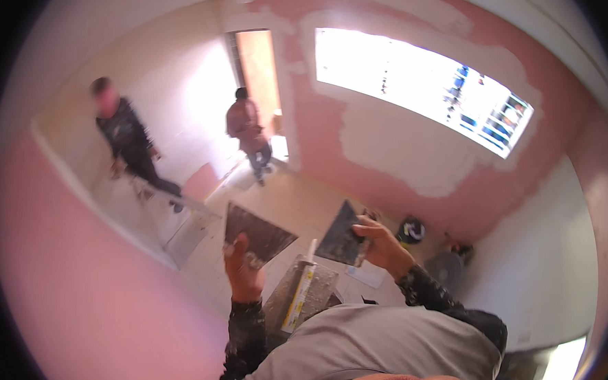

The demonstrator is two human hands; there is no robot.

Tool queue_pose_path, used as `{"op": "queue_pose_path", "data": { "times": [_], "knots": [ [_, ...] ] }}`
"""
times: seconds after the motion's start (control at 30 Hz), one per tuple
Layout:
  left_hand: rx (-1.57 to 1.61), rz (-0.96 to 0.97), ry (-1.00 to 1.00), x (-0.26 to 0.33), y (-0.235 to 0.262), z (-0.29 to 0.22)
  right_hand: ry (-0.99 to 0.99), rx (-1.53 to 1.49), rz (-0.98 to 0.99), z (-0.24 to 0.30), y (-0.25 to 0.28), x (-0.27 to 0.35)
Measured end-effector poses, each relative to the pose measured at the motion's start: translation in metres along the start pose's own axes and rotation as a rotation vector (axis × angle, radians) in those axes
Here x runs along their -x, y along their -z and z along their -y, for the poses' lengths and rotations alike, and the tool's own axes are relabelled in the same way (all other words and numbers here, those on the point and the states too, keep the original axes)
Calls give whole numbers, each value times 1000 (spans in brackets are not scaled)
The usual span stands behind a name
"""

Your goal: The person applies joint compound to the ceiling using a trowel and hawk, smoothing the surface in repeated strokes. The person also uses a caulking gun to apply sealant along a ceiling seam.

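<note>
My left hand [243, 267] is closed on a broad, dark putty knife [259, 231], its flat blade turned up and away from me. In my right hand [381, 244] is a second putty knife [339, 238], gripped with the thumb and fingers against its dark blade. The two blades are held apart, facing each other across a small gap. Below and between them stands a spattered, box-like surface [277, 298] with a white and yellow tube [300, 297] lying along it. My hands hide the knives' handles.
A person in dark clothes [133, 137] is at the left; another in a reddish top [247, 124] stands by the doorway [256, 62]. A black bucket [411, 231] and a round grey object [446, 270] sit on the right. The pink wall [322, 134] has pale patches around a bright window [408, 81].
</note>
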State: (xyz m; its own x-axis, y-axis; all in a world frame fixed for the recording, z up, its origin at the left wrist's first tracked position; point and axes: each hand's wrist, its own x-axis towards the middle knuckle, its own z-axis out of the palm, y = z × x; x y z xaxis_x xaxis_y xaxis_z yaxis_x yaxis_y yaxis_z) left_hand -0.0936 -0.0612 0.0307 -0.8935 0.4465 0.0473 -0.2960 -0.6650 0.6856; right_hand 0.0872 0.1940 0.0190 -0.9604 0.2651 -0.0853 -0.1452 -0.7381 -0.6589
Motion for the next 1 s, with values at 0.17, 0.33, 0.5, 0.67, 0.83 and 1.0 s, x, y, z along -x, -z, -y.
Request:
{"op": "queue_pose_path", "data": {
  "times": [0.17,0.33,0.5,0.67,0.83,1.0],
  "knots": [
    [-138,121,-161,-21,-28,-22,369,782,40,49,-64,8],
    [-400,159,-523,-6,-74,-51,975,1630,335,78,-150,1],
    [-519,259,-607,5,-80,-56,1279,1913,399,76,-191,-5],
    [-667,382,-763,16,-86,-65,1461,2054,440,85,-201,-5],
    [-899,456,-617,27,-83,-65,1932,2130,329,126,-216,-4],
    [-120,463,-41,11,-80,-72,1092,1552,121,141,-201,-4]
  ]
}}
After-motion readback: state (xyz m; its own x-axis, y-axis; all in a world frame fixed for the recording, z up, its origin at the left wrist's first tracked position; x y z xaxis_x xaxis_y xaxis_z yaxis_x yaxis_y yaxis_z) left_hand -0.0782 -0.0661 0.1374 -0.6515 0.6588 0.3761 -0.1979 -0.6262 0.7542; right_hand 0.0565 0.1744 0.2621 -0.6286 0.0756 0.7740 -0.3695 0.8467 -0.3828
